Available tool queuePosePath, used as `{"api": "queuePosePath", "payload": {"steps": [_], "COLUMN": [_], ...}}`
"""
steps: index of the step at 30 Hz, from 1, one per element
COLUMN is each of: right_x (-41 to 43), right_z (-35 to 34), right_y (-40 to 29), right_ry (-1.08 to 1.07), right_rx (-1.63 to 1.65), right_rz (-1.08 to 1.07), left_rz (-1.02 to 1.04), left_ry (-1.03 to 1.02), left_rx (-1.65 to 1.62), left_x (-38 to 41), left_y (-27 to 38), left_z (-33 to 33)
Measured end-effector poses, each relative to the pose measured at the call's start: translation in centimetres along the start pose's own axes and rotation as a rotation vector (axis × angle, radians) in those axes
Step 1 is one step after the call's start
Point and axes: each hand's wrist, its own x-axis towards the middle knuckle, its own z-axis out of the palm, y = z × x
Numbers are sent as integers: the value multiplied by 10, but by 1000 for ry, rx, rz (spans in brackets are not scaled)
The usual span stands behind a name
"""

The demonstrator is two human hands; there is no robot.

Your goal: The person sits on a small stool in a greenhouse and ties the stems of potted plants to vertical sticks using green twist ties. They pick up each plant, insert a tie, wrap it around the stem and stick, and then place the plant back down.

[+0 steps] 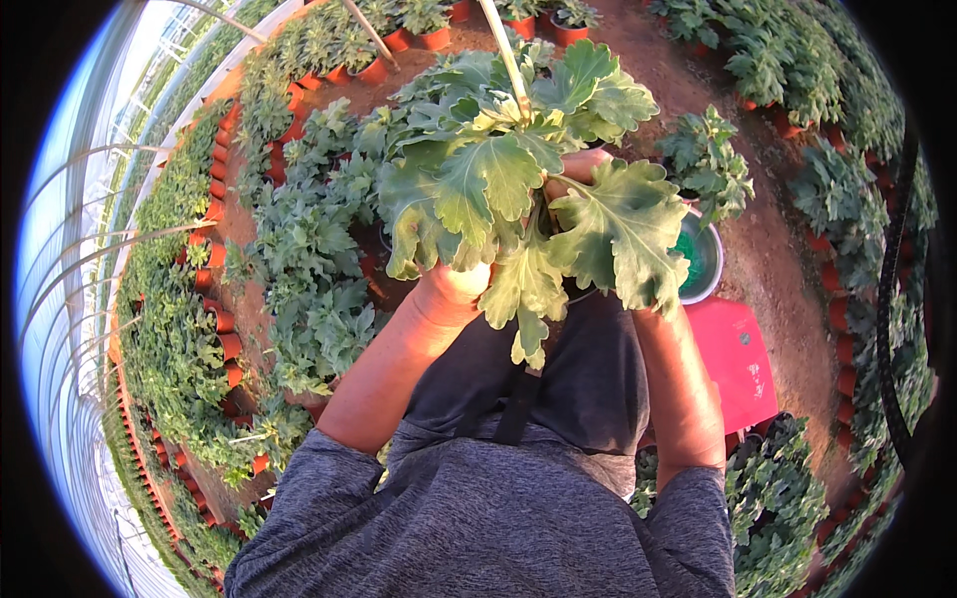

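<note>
A leafy potted-type plant point(516, 187) with broad, lobed leaves like a chrysanthemum's rises before me. A pale, slender stake point(508, 63) stands at its centre. My left hand point(456, 284) is at the plant's lower left side, its fingers hidden under the leaves. Of my right hand point(659, 318), only the wrist edge shows clearly below a large leaf at the right. Some fingers point(583, 166) appear among the stems, but which hand they belong to is unclear. Leaves hide what either hand grips.
To the right are a metal bowl point(706, 258) with green material inside and a red stool-like seat point(736, 366) bearing writing. Another plant point(706, 161) stands by the bowl. Rows of plants in orange-red pots point(224, 321) line the soil paths point(800, 299). Curved greenhouse hoops point(90, 247) rise at left.
</note>
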Motion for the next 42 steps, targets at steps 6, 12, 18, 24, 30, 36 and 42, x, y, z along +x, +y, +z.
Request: {"api": "queuePosePath", "payload": {"steps": [6,12,18,24,30,36,42], "right_x": [0,3,8,-18,-24,-19,-2], "right_z": [3,-6,-11,-39,-69,-89,-120], "right_y": [4,15,-8,12,30,52,68], "right_ry": [-22,-53,49,444,43,-75,-84], "right_rx": [-139,-145,-504,203,-890,-1003,-875], "right_rz": [-131,-83,-76,11,133,187,279], "left_rz": [-218,-559,-232,-652,-1066,-1010,-910], "left_ry": [220,408,308,124,384,501,475], "left_rx": [524,-319,469,384,-192,-252,-79], "left_x": [-11,-11,-30,-122,-126,-107,-89], "left_y": [12,12,22,12,-14,-33,-39], "left_z": [7,8,8,2,7,10,11]}}
